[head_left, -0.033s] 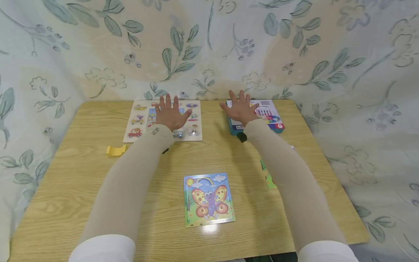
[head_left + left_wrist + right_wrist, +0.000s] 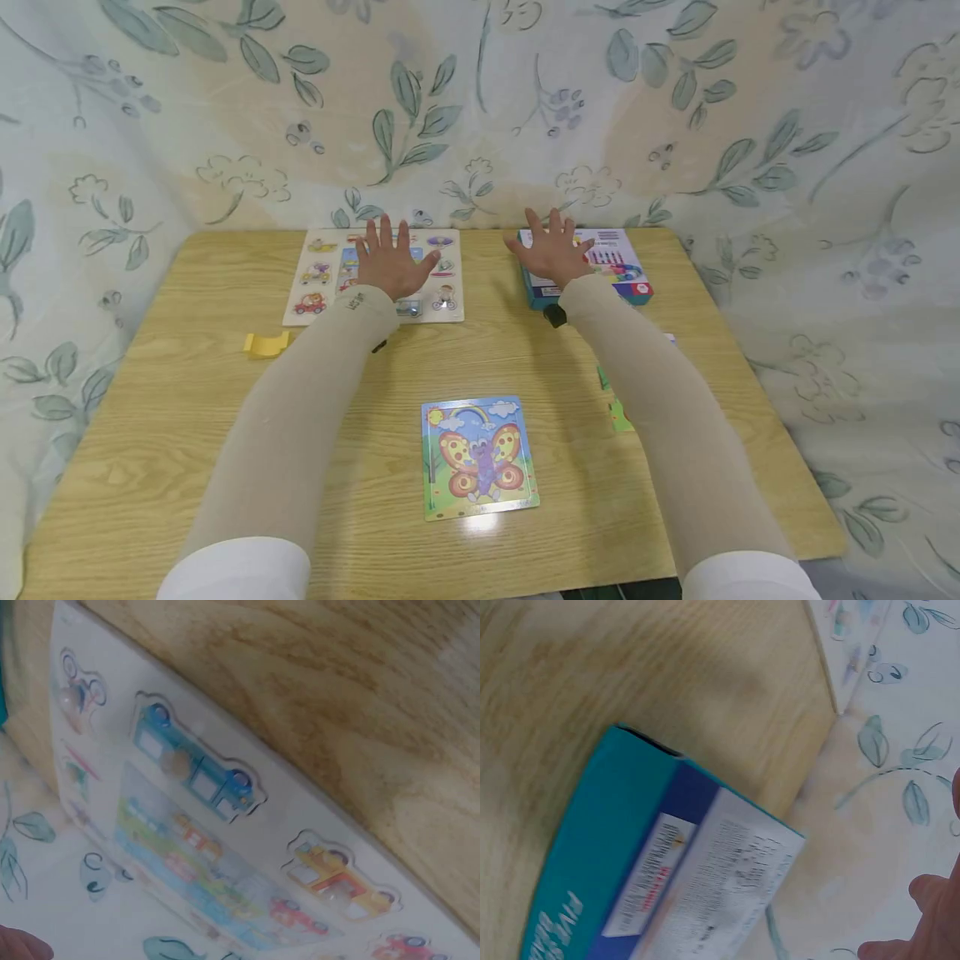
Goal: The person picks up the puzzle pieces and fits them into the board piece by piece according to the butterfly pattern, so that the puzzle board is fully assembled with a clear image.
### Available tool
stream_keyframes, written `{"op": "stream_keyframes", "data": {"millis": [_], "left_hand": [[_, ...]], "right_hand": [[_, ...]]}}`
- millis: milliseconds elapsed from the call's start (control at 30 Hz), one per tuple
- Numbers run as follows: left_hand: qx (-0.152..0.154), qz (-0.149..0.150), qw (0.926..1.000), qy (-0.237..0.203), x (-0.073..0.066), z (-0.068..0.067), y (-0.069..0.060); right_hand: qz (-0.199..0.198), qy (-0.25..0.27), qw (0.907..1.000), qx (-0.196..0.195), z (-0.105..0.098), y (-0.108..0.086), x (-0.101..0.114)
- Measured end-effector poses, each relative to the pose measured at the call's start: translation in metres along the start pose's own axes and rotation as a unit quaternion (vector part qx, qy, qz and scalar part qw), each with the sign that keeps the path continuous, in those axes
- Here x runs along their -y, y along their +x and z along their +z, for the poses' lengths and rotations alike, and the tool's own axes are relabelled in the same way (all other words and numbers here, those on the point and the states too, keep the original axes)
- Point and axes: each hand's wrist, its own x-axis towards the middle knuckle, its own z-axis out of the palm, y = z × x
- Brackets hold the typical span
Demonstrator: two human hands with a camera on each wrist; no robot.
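Note:
With fingers spread and nothing in them, my left hand (image 2: 393,268) is held above a white board puzzle (image 2: 300,287) of vehicle pictures. A blue bus piece (image 2: 191,761) and a yellow car piece (image 2: 341,881) sit in that board. My right hand (image 2: 553,252), likewise spread and holding nothing, is over a teal and white box (image 2: 626,258) at the back right. Between my forearms lies a square butterfly puzzle (image 2: 480,458) with its picture facing up. In the right wrist view only some fingers (image 2: 930,922) show at the edge.
A yellow curved block (image 2: 267,345) lies left of my left forearm. Green puzzle pieces (image 2: 619,415) are partly hidden by my right forearm. A floral cloth (image 2: 480,125) hangs behind the wooden table (image 2: 180,350) and along its sides.

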Motion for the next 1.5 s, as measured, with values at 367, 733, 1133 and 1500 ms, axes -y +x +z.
{"op": "stream_keyframes", "data": {"millis": [367, 733, 1133, 1500], "left_hand": [[0.024, 0.156, 0.9873, 0.017, -0.013, 0.027, -0.054], [0.115, 0.229, 0.9639, -0.073, 0.01, 0.103, -0.201], [0.068, 0.198, 0.9777, -0.016, 0.005, 0.112, -0.183], [0.042, 0.16, 0.9862, -0.002, 0.014, 0.103, -0.145]], "right_hand": [[-0.047, 0.002, 0.9988, -0.014, -0.005, -0.018, -0.039], [-0.139, -0.056, 0.9813, 0.12, 0.015, -0.087, -0.108], [-0.114, -0.053, 0.9882, 0.087, 0.037, -0.064, -0.145], [-0.14, 0.027, 0.9893, 0.031, 0.018, -0.075, -0.094]]}}
